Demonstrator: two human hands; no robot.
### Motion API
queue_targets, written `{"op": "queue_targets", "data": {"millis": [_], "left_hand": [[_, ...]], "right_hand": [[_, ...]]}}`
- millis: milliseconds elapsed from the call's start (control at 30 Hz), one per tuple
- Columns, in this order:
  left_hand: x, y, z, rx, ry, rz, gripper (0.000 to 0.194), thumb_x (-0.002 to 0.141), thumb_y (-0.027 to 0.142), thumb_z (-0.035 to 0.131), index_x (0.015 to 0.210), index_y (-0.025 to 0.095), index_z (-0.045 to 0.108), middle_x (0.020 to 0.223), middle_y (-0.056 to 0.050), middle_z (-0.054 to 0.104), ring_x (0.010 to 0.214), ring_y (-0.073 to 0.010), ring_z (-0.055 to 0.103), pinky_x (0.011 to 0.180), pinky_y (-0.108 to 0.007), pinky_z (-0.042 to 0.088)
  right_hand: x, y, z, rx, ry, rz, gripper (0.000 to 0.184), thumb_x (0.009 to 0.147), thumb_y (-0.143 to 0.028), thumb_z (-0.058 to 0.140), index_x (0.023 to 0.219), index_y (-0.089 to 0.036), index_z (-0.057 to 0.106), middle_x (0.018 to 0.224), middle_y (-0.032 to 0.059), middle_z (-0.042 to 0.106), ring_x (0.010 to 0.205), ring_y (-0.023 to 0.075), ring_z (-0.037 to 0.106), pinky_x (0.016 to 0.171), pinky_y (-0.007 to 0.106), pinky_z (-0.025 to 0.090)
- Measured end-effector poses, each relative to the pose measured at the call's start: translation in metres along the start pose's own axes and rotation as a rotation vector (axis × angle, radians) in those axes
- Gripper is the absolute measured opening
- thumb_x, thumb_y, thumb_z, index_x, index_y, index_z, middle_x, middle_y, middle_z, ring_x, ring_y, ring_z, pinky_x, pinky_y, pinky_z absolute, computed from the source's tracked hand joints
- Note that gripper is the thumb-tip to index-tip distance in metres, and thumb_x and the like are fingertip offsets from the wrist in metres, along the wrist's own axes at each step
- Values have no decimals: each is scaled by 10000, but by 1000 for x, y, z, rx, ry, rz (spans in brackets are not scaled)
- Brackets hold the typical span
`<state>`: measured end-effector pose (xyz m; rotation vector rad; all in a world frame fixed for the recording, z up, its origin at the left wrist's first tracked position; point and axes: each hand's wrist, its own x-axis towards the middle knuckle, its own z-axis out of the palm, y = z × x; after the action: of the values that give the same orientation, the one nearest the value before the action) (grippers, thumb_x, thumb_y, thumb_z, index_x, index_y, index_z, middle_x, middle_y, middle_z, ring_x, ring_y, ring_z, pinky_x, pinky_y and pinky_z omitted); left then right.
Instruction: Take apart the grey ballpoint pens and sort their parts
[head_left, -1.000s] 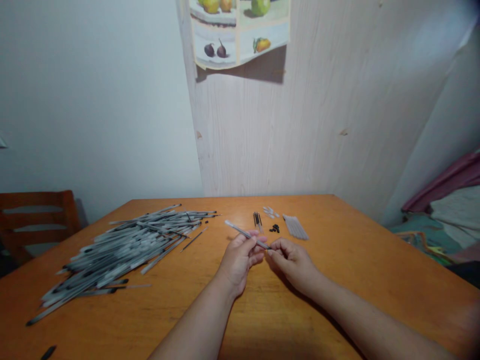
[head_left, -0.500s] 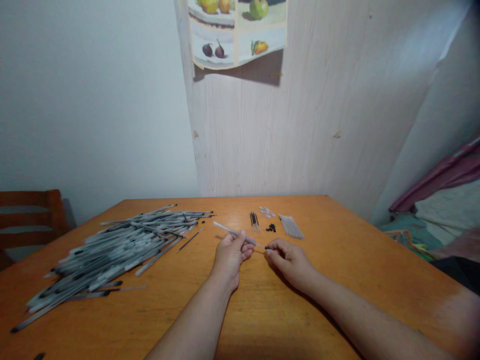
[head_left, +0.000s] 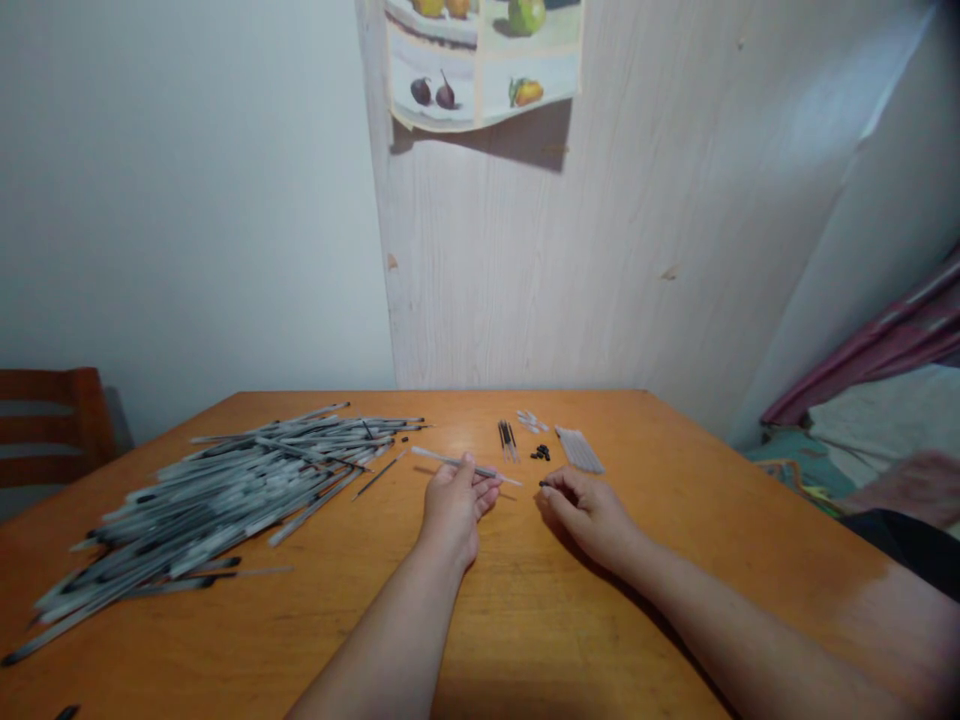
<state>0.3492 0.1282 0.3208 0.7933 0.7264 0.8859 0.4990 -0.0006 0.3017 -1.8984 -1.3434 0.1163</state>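
- We judge the step in hand to be handling one pen (head_left: 480, 470) with its end open: a thin clear tube (head_left: 511, 482) pokes out of the end facing our right hand (head_left: 589, 510).
- We judge that the next move calls for a steady hold on the pen and a fine pinch on the small black plug (head_left: 543, 485), which would be easy to drop.
- Our left hand (head_left: 450, 505) is closed around the pen, thumb on top, holding it slantwise above the table (head_left: 510, 640).
- Our right thumb and forefinger are pinched together on the plug, just beside the tube's tip but not touching it.
- Beyond our hands lie loose black plugs (head_left: 541, 453) and a row of clear barrels (head_left: 579, 450); a pile of pens (head_left: 247, 490) spreads to our left.
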Motion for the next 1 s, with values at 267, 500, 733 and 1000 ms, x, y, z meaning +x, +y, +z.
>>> {"op": "queue_targets", "data": {"millis": [267, 500, 733, 1000], "left_hand": [[-2, 4, 2, -61, 16, -20, 212, 926, 316, 655, 829, 157, 554, 769, -94, 716, 633, -127, 696, 563, -196, 543], [-2, 3, 1, -59, 14, -12, 225, 917, 341, 667, 839, 152, 574, 759, -89, 713, 640, -129, 697, 564, -197, 540], [-3, 4, 2, -53, 7, -14, 221, 942, 346, 627, 853, 151, 576, 773, -82, 707, 634, -114, 683, 564, -186, 531], [-3, 3, 2, -45, 1, -10, 199, 931, 317, 640, 840, 153, 572, 767, -77, 708, 620, -116, 683, 578, -198, 536]], "right_hand": [[23, -1, -17, -465, 54, 245, 312, 931, -426, 509, 1004, -241, 749, 862, 101, 746, 768, 236, 655, 620, 305, 363], [49, -1, -7, -664, -50, 225, 331, 961, -416, 475, 969, -225, 745, 948, 123, 752, 845, 260, 686, 672, 320, 419], [57, 5, 0, -670, -77, 230, 328, 958, -405, 483, 1030, -217, 742, 966, 122, 755, 902, 264, 695, 680, 315, 433], [56, 6, 0, -670, -68, 253, 362, 980, -425, 446, 999, -206, 733, 975, 136, 744, 891, 271, 688, 704, 327, 451]]}}
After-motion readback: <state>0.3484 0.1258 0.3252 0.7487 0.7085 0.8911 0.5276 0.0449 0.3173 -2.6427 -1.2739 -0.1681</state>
